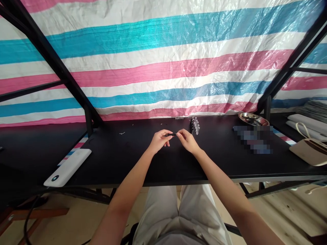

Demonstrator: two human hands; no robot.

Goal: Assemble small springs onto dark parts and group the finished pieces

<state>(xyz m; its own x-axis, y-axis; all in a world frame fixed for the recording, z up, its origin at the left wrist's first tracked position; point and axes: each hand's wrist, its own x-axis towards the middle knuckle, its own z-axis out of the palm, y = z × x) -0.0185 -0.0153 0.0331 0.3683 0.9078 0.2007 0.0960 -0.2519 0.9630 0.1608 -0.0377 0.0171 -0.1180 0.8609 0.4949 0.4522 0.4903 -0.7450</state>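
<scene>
Above the middle of the black table (pixel 114 160), my left hand (pixel 160 140) and my right hand (pixel 187 139) meet fingertip to fingertip. Between them is a short, thin black rod-like piece (pixel 171 134), too small to name more exactly. My left hand pinches its left end. My right thumb and fingers close on its right end, where a lighter tip shows. Just beyond my right hand stand a row of small black pieces (pixel 192 126) and a row of clear plastic pieces (pixel 196 126). Several small whitish pieces (pixel 179 118) are lined up at the back edge.
A white power bank (pixel 68 168) lies at the left edge. At the back right sits a round metal dish (pixel 253 119), with a blurred-out patch in front. A beige pouch (pixel 308 151) is far right. Thin white scraps (pixel 122 133) lie at left. Black frame bars (pixel 48 58) slant upward.
</scene>
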